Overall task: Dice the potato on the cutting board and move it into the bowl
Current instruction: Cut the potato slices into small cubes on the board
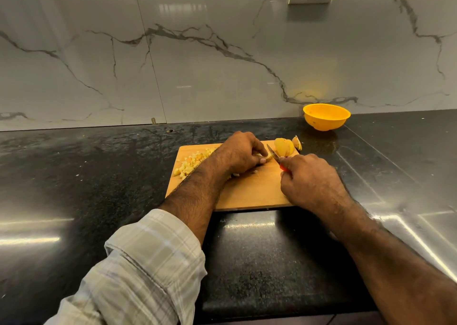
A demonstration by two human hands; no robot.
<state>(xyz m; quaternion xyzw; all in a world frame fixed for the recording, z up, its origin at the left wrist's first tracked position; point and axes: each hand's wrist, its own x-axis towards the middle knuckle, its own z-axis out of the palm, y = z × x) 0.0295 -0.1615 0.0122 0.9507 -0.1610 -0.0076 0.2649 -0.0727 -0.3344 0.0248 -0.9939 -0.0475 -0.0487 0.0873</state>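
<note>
Dicing is sitting somewhere past the middle, as I am judging it. Small cubes of potato, my diced pile [190, 162], are lying at about ten o'clock on the cutting board [249, 191], partly hidden behind my left forearm. Uncut potato is waiting at the board's one o'clock corner: a large peeled chunk [284, 147] and, just beyond it toward the edge, a smaller wedge [297, 142]. So I am reckoning that both of those are needing to be cut down before anything gets carried over. Nothing seems to be lying in the yellow bowl [326, 116], though I am seeing only part of its inside; it is standing well apart from the board, off at one o'clock against the marble wall, on the dark counter [99, 176].

My left hand [243, 152] is curling its fingers down over a small potato piece [265, 158] near the board's twelve o'clock, pinning it with the fingertips tucked under. My right hand [310, 176] is wrapping closed around the red handle of the knife [274, 155], and the blade is pointing toward eleven o'clock, its edge resting right beside my left fingertips and touching or nearly touching the pinned piece; I cannot tell which. The big chunk is lying just behind the blade.
</note>
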